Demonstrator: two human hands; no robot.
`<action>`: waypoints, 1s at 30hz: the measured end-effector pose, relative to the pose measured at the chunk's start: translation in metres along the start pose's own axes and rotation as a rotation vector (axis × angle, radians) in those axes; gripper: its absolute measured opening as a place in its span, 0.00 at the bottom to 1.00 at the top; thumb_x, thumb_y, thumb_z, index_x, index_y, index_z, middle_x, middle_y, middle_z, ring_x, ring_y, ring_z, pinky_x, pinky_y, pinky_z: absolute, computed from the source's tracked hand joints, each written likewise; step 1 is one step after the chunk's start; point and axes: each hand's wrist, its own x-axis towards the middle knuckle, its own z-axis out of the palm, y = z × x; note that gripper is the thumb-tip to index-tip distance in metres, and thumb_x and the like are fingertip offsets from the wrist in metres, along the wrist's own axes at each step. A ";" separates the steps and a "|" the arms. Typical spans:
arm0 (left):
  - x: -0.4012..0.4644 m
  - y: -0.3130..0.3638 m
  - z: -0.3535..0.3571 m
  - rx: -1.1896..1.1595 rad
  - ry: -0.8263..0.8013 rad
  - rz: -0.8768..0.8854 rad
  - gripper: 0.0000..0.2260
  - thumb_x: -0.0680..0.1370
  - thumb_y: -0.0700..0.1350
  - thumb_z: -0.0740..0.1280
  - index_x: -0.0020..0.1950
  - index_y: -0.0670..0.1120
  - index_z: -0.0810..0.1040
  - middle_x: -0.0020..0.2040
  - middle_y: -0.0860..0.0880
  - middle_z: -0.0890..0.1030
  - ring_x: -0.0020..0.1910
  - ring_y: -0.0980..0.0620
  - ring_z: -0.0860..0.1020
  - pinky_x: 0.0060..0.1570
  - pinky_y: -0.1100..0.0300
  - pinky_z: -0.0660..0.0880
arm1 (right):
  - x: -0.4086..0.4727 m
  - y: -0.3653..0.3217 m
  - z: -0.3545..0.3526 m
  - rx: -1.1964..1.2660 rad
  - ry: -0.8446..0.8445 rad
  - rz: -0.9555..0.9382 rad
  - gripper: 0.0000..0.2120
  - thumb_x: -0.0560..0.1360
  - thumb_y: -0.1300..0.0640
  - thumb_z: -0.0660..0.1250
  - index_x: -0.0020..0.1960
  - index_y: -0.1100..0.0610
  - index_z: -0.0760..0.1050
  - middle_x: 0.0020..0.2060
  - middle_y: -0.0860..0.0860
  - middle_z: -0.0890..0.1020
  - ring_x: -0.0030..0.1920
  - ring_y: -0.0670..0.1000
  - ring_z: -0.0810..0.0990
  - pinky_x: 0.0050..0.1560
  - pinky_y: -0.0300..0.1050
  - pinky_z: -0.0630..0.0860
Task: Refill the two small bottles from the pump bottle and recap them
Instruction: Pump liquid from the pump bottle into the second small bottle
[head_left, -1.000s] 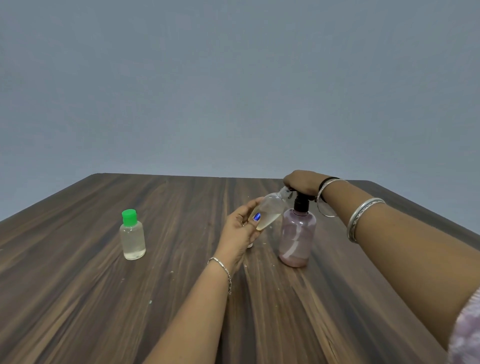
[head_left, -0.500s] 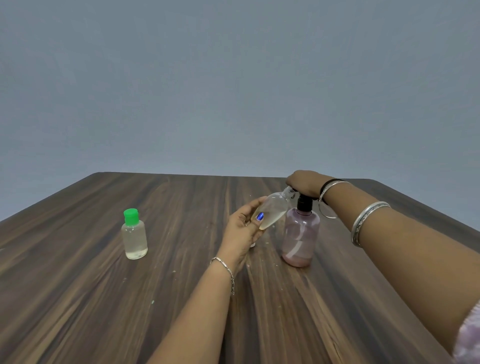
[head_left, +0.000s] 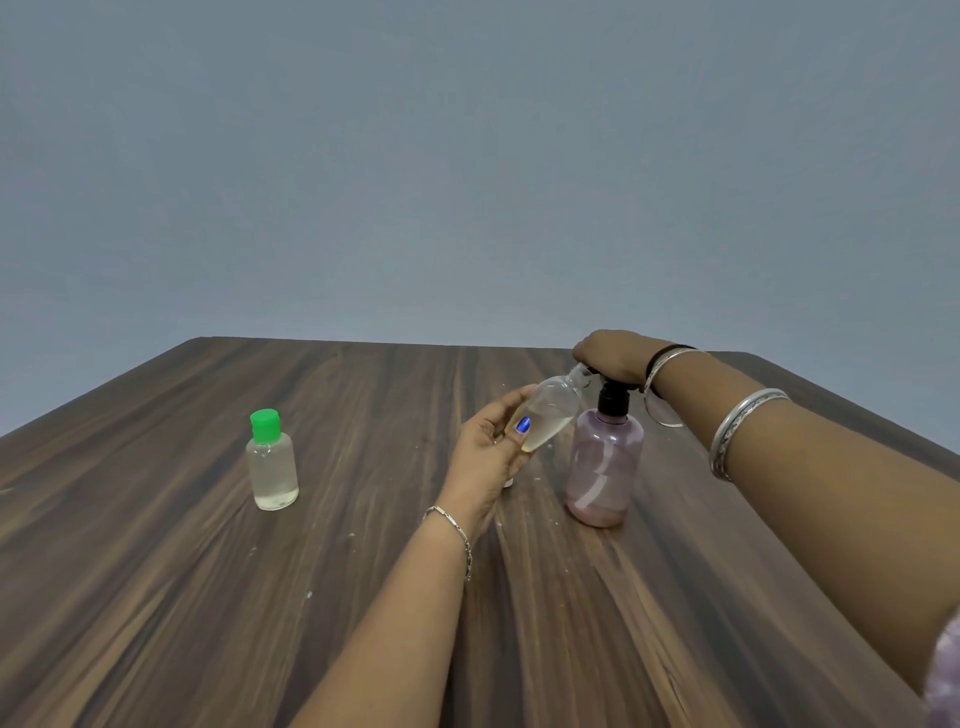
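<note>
Your left hand (head_left: 488, 447) holds the tilted, partly filled uncapped small bottle (head_left: 550, 415) at the pump bottle (head_left: 605, 462), your right hand (head_left: 610, 356) presses its pump head, and the capped bottle (head_left: 272, 462) stands well apart on the table (head_left: 156, 597).

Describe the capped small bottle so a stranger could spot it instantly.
On the dark wooden table, look left, away from both hands. The small clear plastic bottle stands upright alone there. Its bright green cap sets it apart from the tilted, uncapped one.
</note>
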 end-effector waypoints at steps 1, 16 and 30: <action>0.000 0.000 0.000 0.003 0.000 -0.002 0.14 0.78 0.35 0.60 0.53 0.53 0.78 0.51 0.60 0.82 0.52 0.60 0.80 0.50 0.65 0.77 | -0.001 0.000 0.000 -0.020 -0.004 -0.005 0.19 0.78 0.67 0.55 0.30 0.58 0.58 0.30 0.49 0.64 0.28 0.45 0.60 0.27 0.34 0.55; 0.000 0.000 0.001 -0.011 -0.007 -0.005 0.14 0.78 0.34 0.60 0.53 0.52 0.78 0.49 0.60 0.83 0.52 0.60 0.80 0.52 0.64 0.77 | 0.004 0.004 -0.001 0.101 0.020 0.015 0.18 0.78 0.67 0.53 0.31 0.57 0.57 0.31 0.51 0.65 0.29 0.46 0.60 0.27 0.34 0.56; -0.002 -0.001 0.000 -0.003 -0.003 -0.015 0.14 0.78 0.35 0.61 0.54 0.52 0.78 0.49 0.60 0.83 0.51 0.61 0.80 0.50 0.64 0.77 | 0.006 0.008 0.000 -0.047 0.052 -0.066 0.19 0.79 0.66 0.53 0.31 0.56 0.55 0.31 0.49 0.61 0.40 0.53 0.66 0.29 0.34 0.55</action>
